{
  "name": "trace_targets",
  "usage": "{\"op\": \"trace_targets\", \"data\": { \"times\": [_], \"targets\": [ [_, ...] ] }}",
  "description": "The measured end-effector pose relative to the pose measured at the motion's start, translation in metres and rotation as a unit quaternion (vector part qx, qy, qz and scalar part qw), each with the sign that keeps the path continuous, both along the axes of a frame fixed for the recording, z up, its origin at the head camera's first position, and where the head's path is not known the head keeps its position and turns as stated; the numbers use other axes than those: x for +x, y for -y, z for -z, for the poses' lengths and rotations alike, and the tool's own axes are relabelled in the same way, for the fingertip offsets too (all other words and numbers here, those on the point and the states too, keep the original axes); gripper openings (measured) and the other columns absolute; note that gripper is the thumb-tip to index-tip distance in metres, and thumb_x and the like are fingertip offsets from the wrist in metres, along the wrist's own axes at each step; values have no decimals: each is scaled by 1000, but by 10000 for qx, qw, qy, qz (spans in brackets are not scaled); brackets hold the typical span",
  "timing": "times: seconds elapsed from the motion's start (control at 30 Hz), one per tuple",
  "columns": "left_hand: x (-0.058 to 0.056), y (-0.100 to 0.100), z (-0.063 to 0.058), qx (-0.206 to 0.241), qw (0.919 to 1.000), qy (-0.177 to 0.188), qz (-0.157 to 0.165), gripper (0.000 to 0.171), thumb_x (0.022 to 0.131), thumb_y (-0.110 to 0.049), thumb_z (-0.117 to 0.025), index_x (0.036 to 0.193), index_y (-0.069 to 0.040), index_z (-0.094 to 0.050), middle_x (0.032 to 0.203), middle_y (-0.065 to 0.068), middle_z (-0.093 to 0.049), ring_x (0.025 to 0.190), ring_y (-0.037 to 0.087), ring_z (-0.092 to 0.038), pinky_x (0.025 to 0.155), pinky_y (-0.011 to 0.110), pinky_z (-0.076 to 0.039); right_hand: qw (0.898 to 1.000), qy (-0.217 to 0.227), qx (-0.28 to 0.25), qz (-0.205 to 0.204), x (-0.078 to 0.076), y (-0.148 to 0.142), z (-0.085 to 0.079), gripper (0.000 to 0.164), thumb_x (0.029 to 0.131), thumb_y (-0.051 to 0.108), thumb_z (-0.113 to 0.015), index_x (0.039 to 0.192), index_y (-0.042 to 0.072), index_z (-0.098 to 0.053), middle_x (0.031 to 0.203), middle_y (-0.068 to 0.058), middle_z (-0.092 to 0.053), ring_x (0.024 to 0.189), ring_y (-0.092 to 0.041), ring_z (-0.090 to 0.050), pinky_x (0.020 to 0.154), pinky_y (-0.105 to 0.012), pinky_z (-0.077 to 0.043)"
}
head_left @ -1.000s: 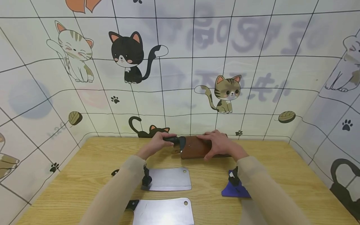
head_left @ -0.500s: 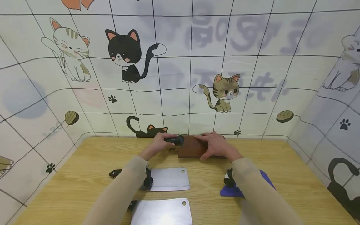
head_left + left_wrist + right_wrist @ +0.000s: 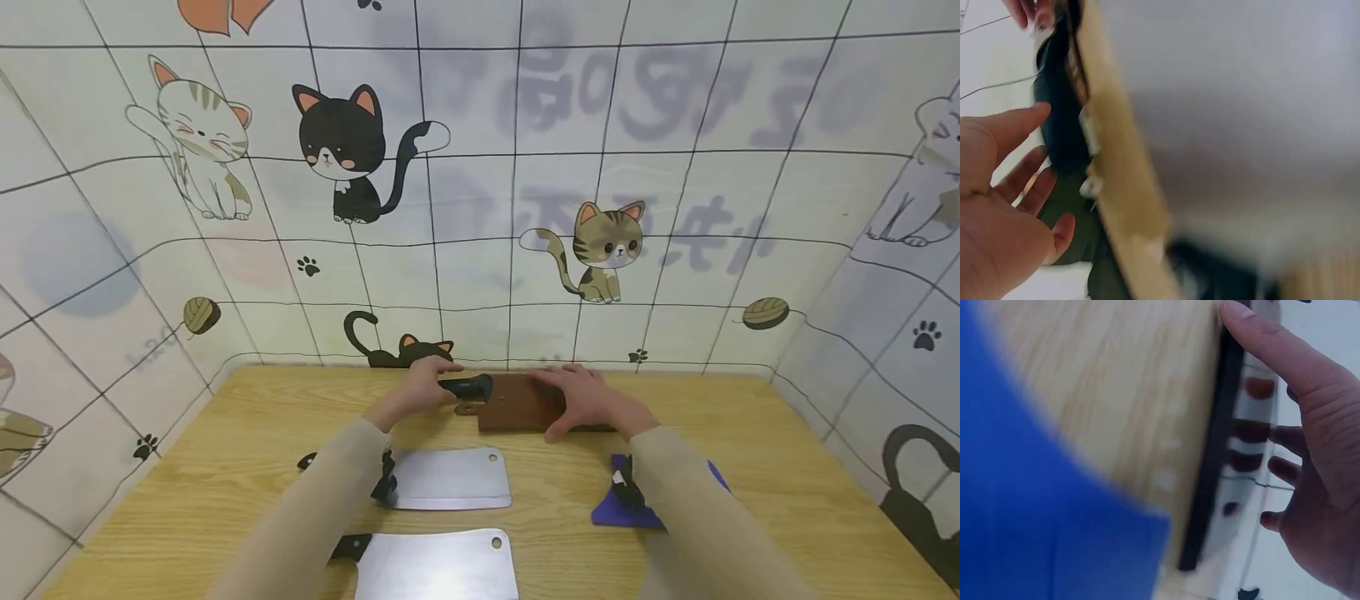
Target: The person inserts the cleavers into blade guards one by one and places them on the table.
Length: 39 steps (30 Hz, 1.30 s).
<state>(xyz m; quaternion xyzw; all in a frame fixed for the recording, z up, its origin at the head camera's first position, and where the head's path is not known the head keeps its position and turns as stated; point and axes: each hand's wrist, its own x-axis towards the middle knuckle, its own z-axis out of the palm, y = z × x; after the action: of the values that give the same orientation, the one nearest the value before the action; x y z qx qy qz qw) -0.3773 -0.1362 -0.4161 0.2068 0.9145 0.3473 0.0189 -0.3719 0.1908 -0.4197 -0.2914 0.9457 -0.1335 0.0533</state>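
At the back of the table lies a glossy brown sheath (image 3: 517, 407) with a dark knife handle (image 3: 468, 387) sticking out of its left end. A small brown tab (image 3: 467, 409) shows below that handle. My left hand (image 3: 420, 385) is right beside the handle; in the left wrist view its fingers (image 3: 1029, 181) are loosely bent and spread, not wrapped round it. Over the right part of the sheath is my right hand (image 3: 588, 398), fingers spread. The right wrist view shows its thumb (image 3: 1250, 322) at the sheath's dark edge (image 3: 1210, 462), the other fingers reflected in the shiny surface.
Two bare cleavers lie in front: one blade (image 3: 450, 479) partly behind my left sleeve (image 3: 315, 500), another (image 3: 435, 567) nearer me. A blue-purple flat piece (image 3: 618, 508) is partly hidden under my right forearm (image 3: 697, 500). A cat-patterned cloth wall (image 3: 480, 275) rises behind the table.
The sheathed knife has come down from a tilted position and slightly nearer me, now lying flatter. My left fingers have loosened from the handle; my right hand has lowered with the sheath.
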Motion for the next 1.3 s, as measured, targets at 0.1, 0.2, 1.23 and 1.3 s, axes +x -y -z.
{"op": "trace_targets", "data": {
  "times": [0.1,0.2,1.23,1.3],
  "targets": [
    [15,23,-11,-132,9990,-365,242,50,85,-1,-79,134,3,-65,132,20,-63,122,41,-56,102,54,-44,9998,-45,-211,-40,13,-19,-12,110,73,46,-92,159,6,-37,159,-23,-36,144,-52,-27,108,-72,-27],
    [38,51,-18,38,9982,-346,483,50,89,-4,-77,136,3,-63,131,21,-64,121,40,-56,100,58,-45,9985,10,-551,-1,31,-40,-25,109,76,41,-91,160,5,-32,160,-22,-36,144,-50,-30,109,-68,-30],
    [145,157,13,-74,9985,-503,-201,57,82,-11,-86,134,2,-65,135,23,-62,127,49,-53,103,63,-41,9983,-215,-537,-123,134,-158,12,110,67,53,-92,149,-3,-45,138,-21,-59,118,-45,-55,90,-57,-47],
    [142,155,15,-111,9986,-470,-193,57,82,-10,-86,134,2,-65,135,22,-62,127,49,-53,104,63,-40,9982,-126,-580,-22,133,-157,12,109,67,52,-93,150,-2,-46,139,-22,-58,120,-45,-54,91,-60,-46]
  ]
}}
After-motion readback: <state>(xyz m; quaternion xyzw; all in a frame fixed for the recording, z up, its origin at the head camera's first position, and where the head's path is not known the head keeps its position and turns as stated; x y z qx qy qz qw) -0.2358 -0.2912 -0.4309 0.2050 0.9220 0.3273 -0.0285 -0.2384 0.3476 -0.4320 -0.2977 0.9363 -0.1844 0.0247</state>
